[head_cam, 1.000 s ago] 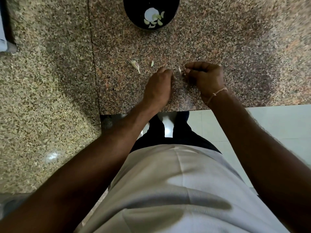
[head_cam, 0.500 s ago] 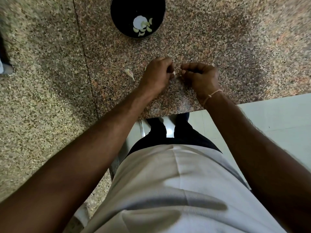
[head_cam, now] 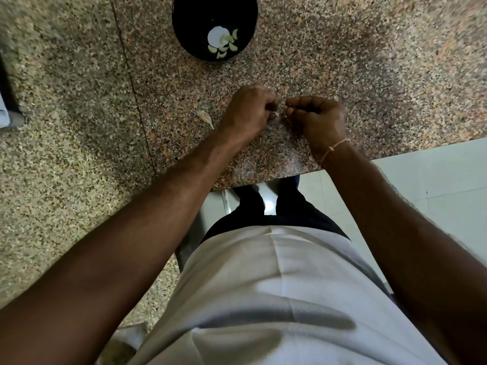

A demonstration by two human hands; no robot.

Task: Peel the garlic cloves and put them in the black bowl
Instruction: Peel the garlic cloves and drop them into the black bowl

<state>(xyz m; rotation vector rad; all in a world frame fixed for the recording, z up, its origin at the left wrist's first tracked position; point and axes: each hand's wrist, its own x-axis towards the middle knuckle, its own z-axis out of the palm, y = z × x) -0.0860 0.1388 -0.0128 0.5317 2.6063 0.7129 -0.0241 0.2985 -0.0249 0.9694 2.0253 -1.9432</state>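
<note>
While both hands pinch one garlic clove: six peeled cloves in one black bowl, one unpeeled clove beside.

Your left hand and right hand are curled knuckles-up, so their fingertips are tucked out of sight. Only a pale sliver of the garlic clove peeks out between them; you can't tell how much skin is on it. The black bowl runs off the top edge, far rim gone. At the left edge, a grey-and-white object is cut off and blurred, too little showing to name it.
</note>
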